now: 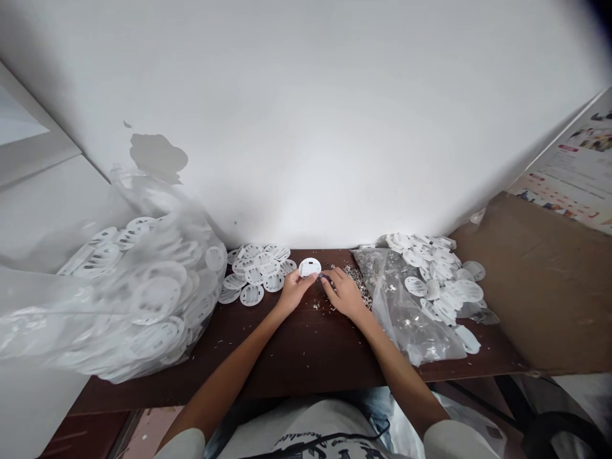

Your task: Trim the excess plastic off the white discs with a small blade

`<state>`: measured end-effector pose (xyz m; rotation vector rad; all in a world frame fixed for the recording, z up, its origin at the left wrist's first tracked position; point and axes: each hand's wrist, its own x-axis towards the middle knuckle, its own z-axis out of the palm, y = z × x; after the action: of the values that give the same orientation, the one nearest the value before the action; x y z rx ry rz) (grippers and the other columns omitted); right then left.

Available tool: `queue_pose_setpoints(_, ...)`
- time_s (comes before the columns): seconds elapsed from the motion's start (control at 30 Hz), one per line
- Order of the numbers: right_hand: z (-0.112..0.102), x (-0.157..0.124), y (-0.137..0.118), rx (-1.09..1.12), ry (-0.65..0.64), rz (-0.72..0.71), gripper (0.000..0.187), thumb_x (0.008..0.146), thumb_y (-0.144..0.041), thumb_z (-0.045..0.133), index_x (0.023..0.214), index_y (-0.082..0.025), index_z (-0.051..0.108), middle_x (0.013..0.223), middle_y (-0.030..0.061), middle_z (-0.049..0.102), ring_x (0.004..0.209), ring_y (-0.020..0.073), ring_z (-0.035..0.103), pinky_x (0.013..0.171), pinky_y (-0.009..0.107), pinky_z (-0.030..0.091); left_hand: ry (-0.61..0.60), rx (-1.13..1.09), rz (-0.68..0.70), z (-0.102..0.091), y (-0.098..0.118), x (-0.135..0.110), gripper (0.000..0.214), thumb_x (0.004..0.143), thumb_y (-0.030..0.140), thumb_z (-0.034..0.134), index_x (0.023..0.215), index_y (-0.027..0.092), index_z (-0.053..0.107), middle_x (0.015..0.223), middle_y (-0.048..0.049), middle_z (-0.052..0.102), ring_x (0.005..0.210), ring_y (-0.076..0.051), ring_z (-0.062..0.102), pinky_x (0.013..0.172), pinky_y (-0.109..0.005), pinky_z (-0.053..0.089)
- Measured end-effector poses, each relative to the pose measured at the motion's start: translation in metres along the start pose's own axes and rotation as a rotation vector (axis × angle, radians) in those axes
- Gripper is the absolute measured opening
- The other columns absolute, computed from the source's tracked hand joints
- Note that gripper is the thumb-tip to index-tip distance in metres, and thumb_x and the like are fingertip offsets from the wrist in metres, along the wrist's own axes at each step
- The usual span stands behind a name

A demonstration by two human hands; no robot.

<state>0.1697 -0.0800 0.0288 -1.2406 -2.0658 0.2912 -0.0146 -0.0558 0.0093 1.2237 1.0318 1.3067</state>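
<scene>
The left hand [295, 291] pinches a white plastic disc [310, 267] firmly in its fingers, just above the brown tabletop [310, 360], which keeps it steady, while the right hand [345, 294] stays close with narrow fingers at its edge, holding something too small to tell.

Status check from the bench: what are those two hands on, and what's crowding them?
Left hand holding white plastic disc. Right hand at disc's edge, something small and dark in fingers, unclear. Loose discs left; silvery shavings right.
</scene>
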Motion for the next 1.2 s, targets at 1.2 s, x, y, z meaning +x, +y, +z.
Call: queue_pose_setpoints(1.2, 0.017, -0.003, 0.003, -0.324, 0.033, -0.001, 0.034, 0.107, -0.034, 0.040, 0.114, -0.019, 0.070, 0.099, 0.0142, 0.067, 0.092, 0.0275, 0.064, 0.071, 0.035, 0.046, -0.060, 0.168, 0.089, -0.004, -0.015, 0.006, 0.040, 0.084, 0.047, 0.076, 0.108, 0.015, 0.075, 0.108, -0.0101, 0.078, 0.100, -0.028, 0.073, 0.094, -0.043, 0.057)
